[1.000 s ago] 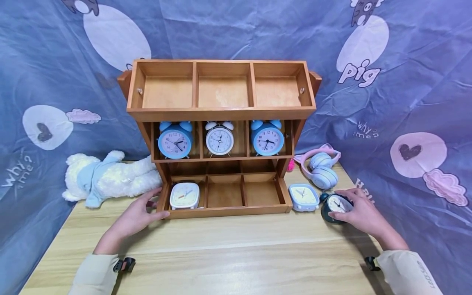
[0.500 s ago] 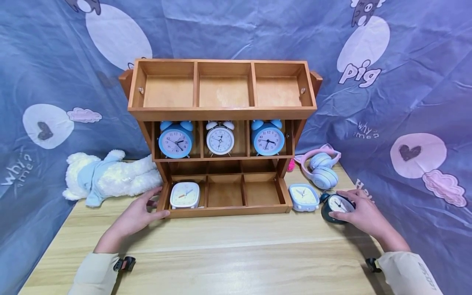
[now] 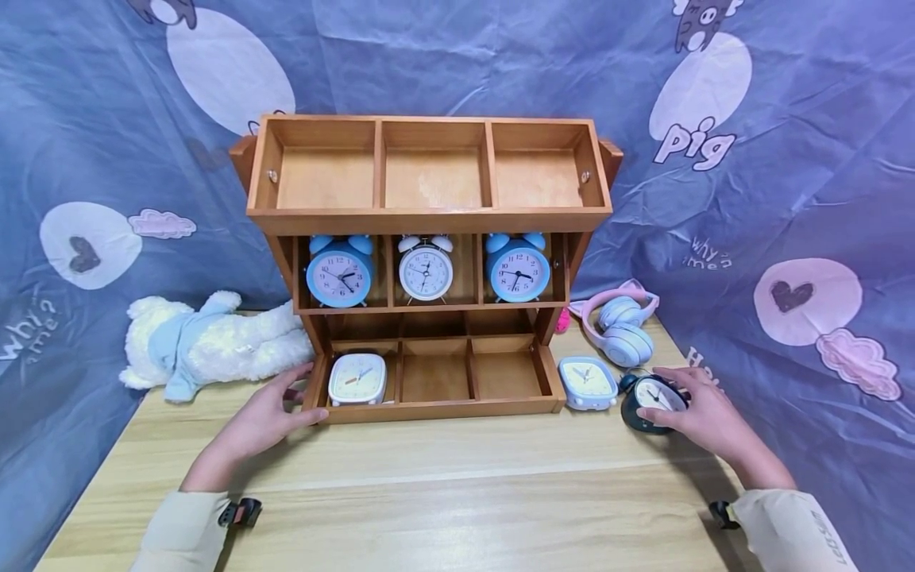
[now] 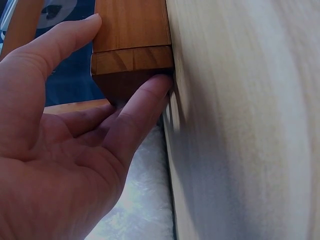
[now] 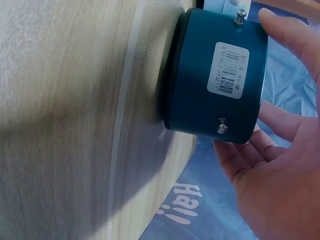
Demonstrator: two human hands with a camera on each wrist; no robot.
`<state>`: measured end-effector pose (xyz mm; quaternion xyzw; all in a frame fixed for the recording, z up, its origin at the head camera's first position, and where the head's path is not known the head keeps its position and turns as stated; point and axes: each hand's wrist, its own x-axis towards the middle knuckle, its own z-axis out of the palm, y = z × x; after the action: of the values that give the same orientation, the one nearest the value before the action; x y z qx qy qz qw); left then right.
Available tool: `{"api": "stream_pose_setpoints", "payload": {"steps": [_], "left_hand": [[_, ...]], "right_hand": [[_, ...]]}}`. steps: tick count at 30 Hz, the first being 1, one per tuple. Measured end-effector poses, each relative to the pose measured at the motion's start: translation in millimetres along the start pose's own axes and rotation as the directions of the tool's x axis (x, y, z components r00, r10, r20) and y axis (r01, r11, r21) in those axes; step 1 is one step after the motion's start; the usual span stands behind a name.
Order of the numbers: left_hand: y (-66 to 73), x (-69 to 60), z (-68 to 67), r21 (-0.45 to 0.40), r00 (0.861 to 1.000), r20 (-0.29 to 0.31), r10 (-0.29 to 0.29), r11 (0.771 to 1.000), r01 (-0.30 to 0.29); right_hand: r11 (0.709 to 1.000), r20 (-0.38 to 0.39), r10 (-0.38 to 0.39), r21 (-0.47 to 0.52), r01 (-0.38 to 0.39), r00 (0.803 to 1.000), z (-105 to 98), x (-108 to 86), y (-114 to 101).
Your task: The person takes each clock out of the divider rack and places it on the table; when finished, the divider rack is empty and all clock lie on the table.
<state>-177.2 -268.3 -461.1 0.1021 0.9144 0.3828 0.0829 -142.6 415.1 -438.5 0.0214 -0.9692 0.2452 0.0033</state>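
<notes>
My left hand [image 3: 266,421] grips the lower left front corner of a brown wooden three-tier shelf [image 3: 429,221]. In the left wrist view the thumb touches the edge of a wooden bar [image 4: 132,25] and fingers reach around its end. On the right, my right hand [image 3: 704,411] holds a dark green twin-bell alarm clock [image 3: 633,411], its dial facing up. The right wrist view shows the clock's side with a barcode label [image 5: 228,70] and two metal feet. A light blue square clock [image 3: 589,383] sits between the shelf and the green clock.
Blue alarm clocks [image 3: 339,274] flank a white one [image 3: 426,272] in the middle tier. A white square clock [image 3: 357,378] occupies the bottom left compartment. A plush bear [image 3: 214,342] lies left; headphones [image 3: 625,330] rest behind the clocks. Printed blue cloth [image 3: 457,63] surrounds the table [image 3: 443,492].
</notes>
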Motion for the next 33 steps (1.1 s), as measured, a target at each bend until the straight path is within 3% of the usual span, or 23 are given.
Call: {"api": "stream_pose_setpoints", "payload": {"steps": [14, 25, 33], "left_hand": [[-0.7, 0.4, 1.6, -0.001, 1.0, 0.0, -0.005, 1.0, 0.005], [0.9, 0.5, 0.5, -0.008, 1.0, 0.008, -0.013, 1.0, 0.013], [0.7, -0.4, 0.3, -0.005, 1.0, 0.01, -0.008, 1.0, 0.008]], "right_hand": [[0.999, -0.12, -0.049, 0.016, 0.051, 0.992, 2.8, -1.6, -13.8], [0.993, -0.136, -0.063, 0.093, 0.076, 0.989, 8.0, 0.2, -45.8], [0.969, -0.097, -0.061, 0.235, 0.082, 0.993, 19.0, 8.3, -65.9]]}}
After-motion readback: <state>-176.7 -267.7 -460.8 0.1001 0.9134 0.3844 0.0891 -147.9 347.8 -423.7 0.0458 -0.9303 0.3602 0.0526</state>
